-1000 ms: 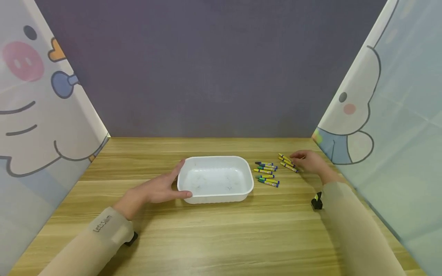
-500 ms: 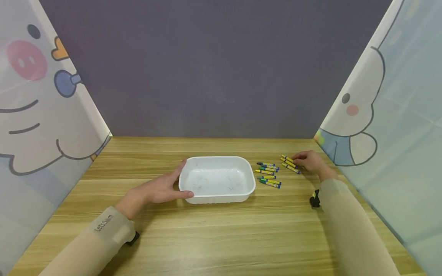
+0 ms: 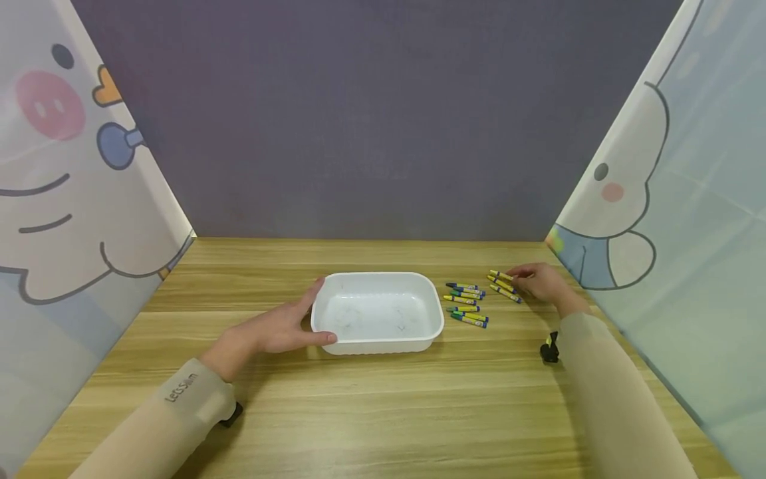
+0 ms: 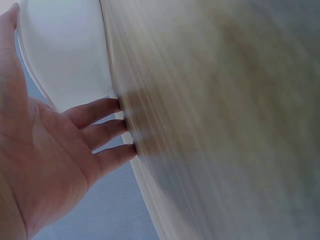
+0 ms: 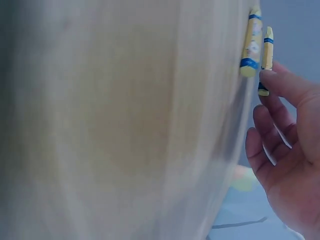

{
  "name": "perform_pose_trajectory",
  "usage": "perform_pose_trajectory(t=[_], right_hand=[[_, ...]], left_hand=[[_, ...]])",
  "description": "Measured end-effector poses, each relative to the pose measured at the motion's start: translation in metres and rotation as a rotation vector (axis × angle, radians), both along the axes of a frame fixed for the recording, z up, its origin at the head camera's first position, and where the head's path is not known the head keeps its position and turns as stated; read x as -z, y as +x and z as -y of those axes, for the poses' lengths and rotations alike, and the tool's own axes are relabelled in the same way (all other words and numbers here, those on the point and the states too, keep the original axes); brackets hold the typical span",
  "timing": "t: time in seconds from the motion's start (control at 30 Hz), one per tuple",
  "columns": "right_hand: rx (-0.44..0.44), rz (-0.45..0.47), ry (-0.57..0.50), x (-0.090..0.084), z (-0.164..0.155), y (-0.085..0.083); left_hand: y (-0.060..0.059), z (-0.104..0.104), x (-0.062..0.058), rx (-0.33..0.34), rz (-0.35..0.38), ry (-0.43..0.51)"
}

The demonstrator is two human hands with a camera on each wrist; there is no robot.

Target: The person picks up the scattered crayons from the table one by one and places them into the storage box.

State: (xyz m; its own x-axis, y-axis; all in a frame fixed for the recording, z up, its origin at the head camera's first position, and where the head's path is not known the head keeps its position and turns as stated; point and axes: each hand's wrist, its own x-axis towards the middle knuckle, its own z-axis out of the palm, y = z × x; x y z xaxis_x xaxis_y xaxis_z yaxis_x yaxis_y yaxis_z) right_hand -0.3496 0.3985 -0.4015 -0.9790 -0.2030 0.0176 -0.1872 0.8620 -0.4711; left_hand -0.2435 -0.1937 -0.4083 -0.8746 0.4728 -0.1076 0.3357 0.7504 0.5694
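Observation:
A white plastic tray (image 3: pixel 433 326) sits empty in the middle of the wooden table. My left hand (image 3: pixel 278 327) rests against its left end, fingers straight along the side wall and thumb at the front corner. In the left wrist view the palm (image 4: pixel 45 160) is spread beside the tray (image 4: pixel 65 50). Several yellow-and-blue crayons (image 3: pixel 465 303) lie just right of the tray. A smaller bunch of crayons (image 3: pixel 501 285) lies further right. My right hand (image 3: pixel 540 281) hovers at that bunch with loosely curved fingers. In the right wrist view a fingertip (image 5: pixel 277 82) touches a crayon (image 5: pixel 266 55).
Cartoon-printed panels (image 3: pixel 66 199) stand along the left and right (image 3: pixel 688 219) table edges, and a dark grey wall (image 3: pixel 383 133) closes the back. Bare wood (image 3: pixel 389 412) spreads in front of the tray.

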Motion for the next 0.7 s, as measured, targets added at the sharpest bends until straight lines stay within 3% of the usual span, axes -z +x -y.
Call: perform_pose_trajectory(t=[0.27, 0.7], right_hand=[[-0.053, -0.040, -0.041, -0.021, 0.027, 0.004], [-0.186, -0.057, -0.102, -0.047, 0.116, 0.021]], left_hand=[[-0.001, 0.000, 0.001, 0.000, -0.016, -0.019], [0.002, -0.002, -0.002, -0.007, -0.013, -0.028]])
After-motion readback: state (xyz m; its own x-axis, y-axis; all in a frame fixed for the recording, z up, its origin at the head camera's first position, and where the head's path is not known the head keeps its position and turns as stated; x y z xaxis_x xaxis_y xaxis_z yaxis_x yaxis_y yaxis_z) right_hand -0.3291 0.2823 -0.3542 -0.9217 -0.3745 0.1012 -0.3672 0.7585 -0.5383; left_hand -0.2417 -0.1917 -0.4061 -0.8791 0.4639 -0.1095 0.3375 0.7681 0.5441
